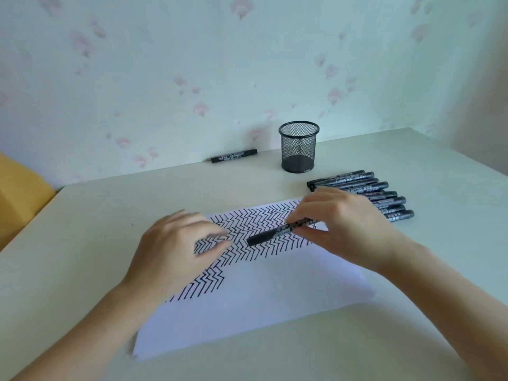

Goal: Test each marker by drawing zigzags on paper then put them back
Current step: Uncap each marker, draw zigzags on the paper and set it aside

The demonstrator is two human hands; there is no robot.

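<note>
Marker point(277, 232) is pinched in the fingers of the right hand point(341, 226), lying near level above the paper point(269, 292), its capped end pointing toward the left hand point(176, 251). Whether the cap is fully seated cannot be told. The left hand rests with relaxed, fairly straight fingers on the sheet, holding nothing, fingertips just short of the marker's end.

Zigzags point(255, 229) fill the paper directly beneath both hands; the part nearer the person is blank. Behind the right hand lies a row of markers point(379, 196), touching one another. Beyond that row stands the mesh cup point(299, 147), with nothing showing inside. A lone marker point(234, 156) lies well beyond the left hand, against the wall.

Risks, as judged:
- Fresh ink under the left palm may smear if that hand slides.
- An uncapped or loosely capped tip could mark the fingers or the table point(82, 215).
- The right wrist sits close to the row; a careless sweep back could scatter it and send markers rolling toward the table edge.
- Tested and untested markers look alike; mixing them would cause repeats or omissions.
- The paper may shift if the left hand lifts during drawing.
</note>
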